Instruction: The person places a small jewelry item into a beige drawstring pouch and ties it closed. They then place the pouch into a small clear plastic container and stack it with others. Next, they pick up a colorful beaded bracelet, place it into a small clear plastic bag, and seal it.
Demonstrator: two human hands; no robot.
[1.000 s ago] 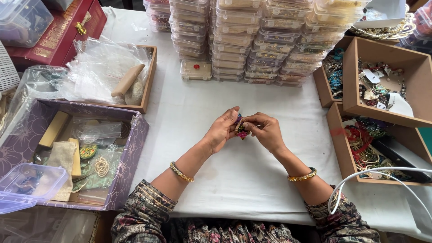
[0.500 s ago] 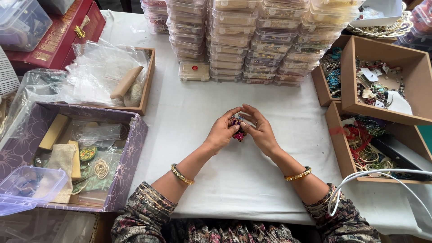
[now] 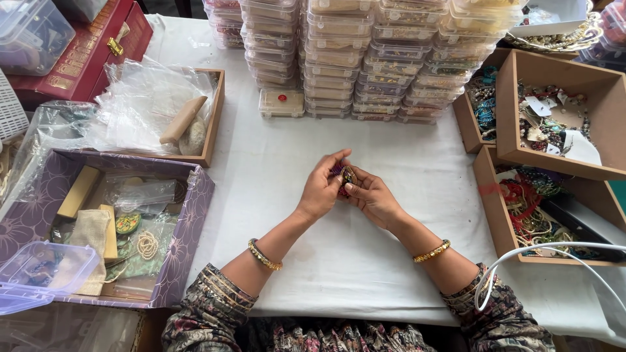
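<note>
Stacked containers (image 3: 385, 52) along tabletop (image 3: 274, 176) far edge; single small case (image 3: 282, 103) before them. Flat boxes (image 3: 124, 234) at left edge, open trays (image 3: 554, 117) at right edge.

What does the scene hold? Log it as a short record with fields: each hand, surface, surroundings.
left hand: pinches a small dark red and gold ornament, gold bangle on the wrist
right hand: holds the same ornament from the other side
surface: white tablecloth
behind: stacks of clear plastic boxes
left side: purple floral box with pouches and beads
right side: wooden trays of beaded jewellery
</note>
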